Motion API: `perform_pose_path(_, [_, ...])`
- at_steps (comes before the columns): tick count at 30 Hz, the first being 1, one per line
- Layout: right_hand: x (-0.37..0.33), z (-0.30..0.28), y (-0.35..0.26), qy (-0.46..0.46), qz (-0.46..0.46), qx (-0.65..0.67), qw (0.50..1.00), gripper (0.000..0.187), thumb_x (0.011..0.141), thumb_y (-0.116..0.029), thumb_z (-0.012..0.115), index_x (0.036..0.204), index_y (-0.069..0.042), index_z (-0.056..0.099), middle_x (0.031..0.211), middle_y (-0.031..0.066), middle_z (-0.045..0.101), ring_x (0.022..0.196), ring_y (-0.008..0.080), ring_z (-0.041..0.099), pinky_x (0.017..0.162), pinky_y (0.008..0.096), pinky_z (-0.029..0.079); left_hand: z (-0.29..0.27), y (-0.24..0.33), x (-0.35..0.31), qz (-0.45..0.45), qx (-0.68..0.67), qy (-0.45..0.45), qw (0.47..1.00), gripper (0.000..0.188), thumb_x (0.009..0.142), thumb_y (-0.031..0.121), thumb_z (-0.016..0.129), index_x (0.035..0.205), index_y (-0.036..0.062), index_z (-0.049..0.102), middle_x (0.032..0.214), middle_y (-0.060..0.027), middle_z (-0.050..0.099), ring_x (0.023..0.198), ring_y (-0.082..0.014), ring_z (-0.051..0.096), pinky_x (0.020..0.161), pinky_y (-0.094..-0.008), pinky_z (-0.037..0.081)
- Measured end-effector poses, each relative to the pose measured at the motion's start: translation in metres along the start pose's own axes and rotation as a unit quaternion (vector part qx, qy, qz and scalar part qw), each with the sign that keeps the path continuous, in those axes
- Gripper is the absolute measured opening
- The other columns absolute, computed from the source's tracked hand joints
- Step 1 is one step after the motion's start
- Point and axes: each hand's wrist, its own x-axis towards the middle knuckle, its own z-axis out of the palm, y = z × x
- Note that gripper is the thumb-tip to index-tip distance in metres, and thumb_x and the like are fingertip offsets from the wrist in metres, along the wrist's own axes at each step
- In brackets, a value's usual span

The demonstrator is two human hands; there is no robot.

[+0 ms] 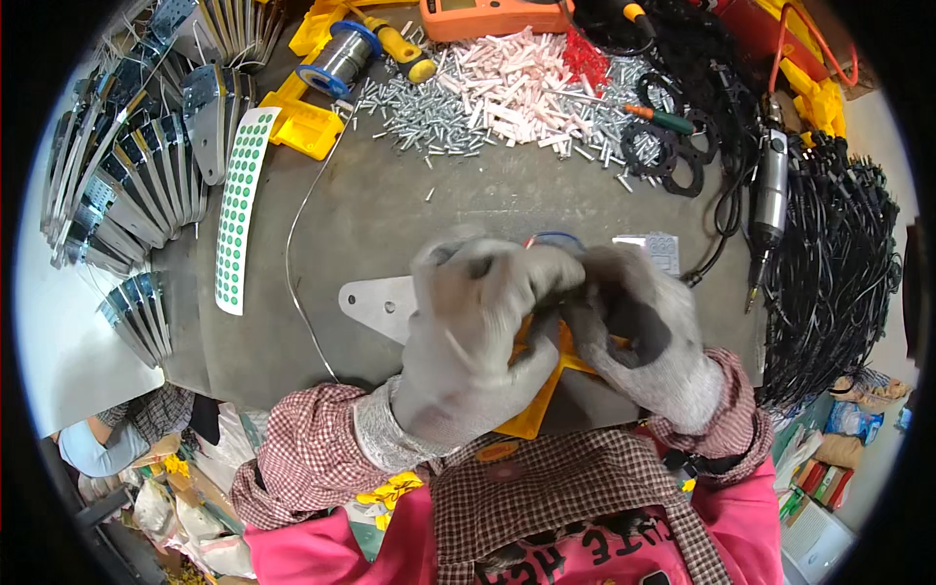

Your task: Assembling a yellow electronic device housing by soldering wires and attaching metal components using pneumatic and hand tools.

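Both hands wear pale grey work gloves and meet at the middle of the bench. My left hand (468, 336) is closed, its fingertips pressed toward the right hand's; motion blurs it a little. My right hand (643, 327) is curled shut too, and whatever lies between the fingers is hidden. Red and blue wires (554, 236) show just beyond the fingertips. Beneath the hands lies a yellow plastic part (531, 409), mostly covered. A flat metal plate with holes (375, 304) sticks out to the left from under my left hand.
Piles of screws (419, 117) and pale plugs (517, 83) lie at the back. A solder spool (341, 60) and sticker strip (244, 210) are left, beside stacked metal brackets (146, 175). An electric screwdriver (770, 185) hangs before bundled black cables (829, 263) at right.
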Motion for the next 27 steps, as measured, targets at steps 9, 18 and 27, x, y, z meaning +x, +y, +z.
perform_pose_path(9, [0.01, -0.017, -0.018, -0.118, 0.029, -0.02, 0.992, 0.043, 0.08, -0.015, 0.071, 0.122, -0.009, 0.064, 0.103, 0.017, 0.068, 0.089, 0.0357, 0.068, 0.074, 0.0413, 0.055, -0.003, 0.005, -0.005, 0.164, 0.278, 0.013, 0.946, 0.049, 0.054, 0.011, 0.077, 0.1, 0.0264, 0.074, 0.104, 0.0019, 0.06, 0.109, -0.0219, 0.055, 0.099, -0.0419, 0.037])
perform_pose_path(18, [0.004, -0.02, -0.004, -0.09, -0.074, -0.096, 0.989, 0.026, 0.087, -0.017, 0.068, 0.11, -0.007, 0.065, 0.091, 0.0143, 0.065, 0.081, 0.0348, 0.067, 0.071, 0.0416, 0.055, -0.007, 0.001, 0.01, -0.166, -0.182, -0.055, 0.968, 0.033, 0.078, -0.007, 0.063, 0.11, 0.0001, 0.06, 0.102, -0.0083, 0.062, 0.094, -0.0191, 0.061, 0.086, -0.034, 0.052])
perform_pose_path(27, [-0.001, -0.015, 0.002, -0.031, -0.163, -0.175, 0.97, 0.026, 0.088, -0.017, 0.067, 0.113, -0.009, 0.064, 0.098, 0.0104, 0.066, 0.081, 0.0306, 0.068, 0.064, 0.0367, 0.056, -0.003, -0.002, 0.009, -0.198, -0.264, -0.02, 0.944, 0.032, 0.082, -0.013, 0.057, 0.112, 0.0, 0.06, 0.099, -0.0076, 0.064, 0.078, -0.0151, 0.068, 0.071, -0.022, 0.055])
